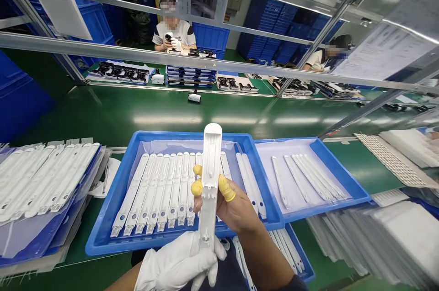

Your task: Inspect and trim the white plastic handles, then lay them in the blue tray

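A long white plastic housing stands nearly upright in front of me, its hollow inner side with ribs and small posts facing me. My left hand, in a white glove, is closed around its lower end. Yellow finger cots cover fingertips of my right hand, which grips the housing near its middle from behind and the right side. Behind it lies a blue tray with a row of similar white plastic strips. The housing and my right hand hide part of that row.
A second blue tray with thin white strips adjoins on the right. White parts lie on stacked sheets at left. Foam sheets are piled at right. A metal rail crosses ahead; beyond it, a person handles a dark-and-white device.
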{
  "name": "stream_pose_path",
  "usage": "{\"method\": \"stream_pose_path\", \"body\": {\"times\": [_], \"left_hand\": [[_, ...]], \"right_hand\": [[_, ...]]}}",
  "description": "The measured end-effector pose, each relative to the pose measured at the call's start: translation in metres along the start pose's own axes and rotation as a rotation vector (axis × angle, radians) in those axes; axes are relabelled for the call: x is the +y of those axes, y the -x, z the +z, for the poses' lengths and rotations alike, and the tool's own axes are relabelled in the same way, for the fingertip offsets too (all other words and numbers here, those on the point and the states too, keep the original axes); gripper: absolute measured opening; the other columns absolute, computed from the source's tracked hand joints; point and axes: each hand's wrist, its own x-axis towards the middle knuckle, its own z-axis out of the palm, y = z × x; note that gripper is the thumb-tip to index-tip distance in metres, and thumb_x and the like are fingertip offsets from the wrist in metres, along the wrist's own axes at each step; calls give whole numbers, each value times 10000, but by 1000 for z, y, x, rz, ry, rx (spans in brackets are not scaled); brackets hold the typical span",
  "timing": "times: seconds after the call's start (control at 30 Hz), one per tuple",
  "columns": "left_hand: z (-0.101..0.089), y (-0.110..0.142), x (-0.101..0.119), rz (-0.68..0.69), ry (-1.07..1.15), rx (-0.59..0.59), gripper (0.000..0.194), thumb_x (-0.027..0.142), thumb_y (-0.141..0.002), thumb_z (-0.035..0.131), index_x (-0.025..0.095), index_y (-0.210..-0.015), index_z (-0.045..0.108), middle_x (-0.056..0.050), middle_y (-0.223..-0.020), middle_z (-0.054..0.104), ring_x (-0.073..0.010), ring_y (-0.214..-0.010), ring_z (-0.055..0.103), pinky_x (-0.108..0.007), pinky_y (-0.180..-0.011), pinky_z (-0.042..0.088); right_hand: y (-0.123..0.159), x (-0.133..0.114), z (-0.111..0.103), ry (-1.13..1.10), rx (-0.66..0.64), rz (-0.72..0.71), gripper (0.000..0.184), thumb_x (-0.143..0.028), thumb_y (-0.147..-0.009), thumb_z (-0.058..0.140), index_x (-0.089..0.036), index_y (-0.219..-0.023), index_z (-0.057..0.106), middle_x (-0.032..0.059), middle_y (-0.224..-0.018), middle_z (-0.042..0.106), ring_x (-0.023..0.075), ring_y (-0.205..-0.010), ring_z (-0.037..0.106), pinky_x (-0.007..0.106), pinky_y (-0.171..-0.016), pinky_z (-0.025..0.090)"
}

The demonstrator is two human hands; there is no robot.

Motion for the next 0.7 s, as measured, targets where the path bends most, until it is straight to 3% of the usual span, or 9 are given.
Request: {"method": "stream_pose_path", "body": {"times": [0.2,0.37,0.47,0.57,0.7], "left_hand": [[5,9,9,41,26,17,549,584,-895,653,184,-1263,572,-39,-850,696,-92,-516,530,-249,-545,458],[5,17,42,119,65,139,474,543,-801,773,175,-1071,646,-42,-839,663,-144,-640,584,-277,-594,491],[3,18,56,185,32,218,393,475,-796,800,185,-1026,669,-3,-781,609,-138,-675,551,-280,-645,496],[5,20,62,204,-9,302,481,432,-803,803,205,-1198,648,4,-824,618,-144,-713,559,-295,-698,512],[9,21,66,198,-29,309,403,435,-911,701,211,-1240,634,5,-787,621,-136,-679,569,-280,-679,507]], "right_hand": [[-5,-6,8,-25,79,-7,481,-579,-885,671,-204,-1185,699,18,-889,624,104,-676,523,266,-679,510],[-25,-21,17,-142,204,-19,250,-393,-982,590,-236,-1153,685,-21,-852,521,74,-622,414,156,-528,442],[-38,-31,21,-212,255,-52,242,-344,-1015,546,-248,-1214,645,-38,-799,479,63,-598,412,114,-469,398],[-45,-36,25,-192,285,-106,229,-316,-1003,572,-256,-1212,646,-43,-793,472,51,-596,428,102,-462,396],[-50,-33,25,-98,360,-216,158,-284,-970,616,-230,-1109,668,-40,-834,513,37,-627,492,107,-517,454]]}}
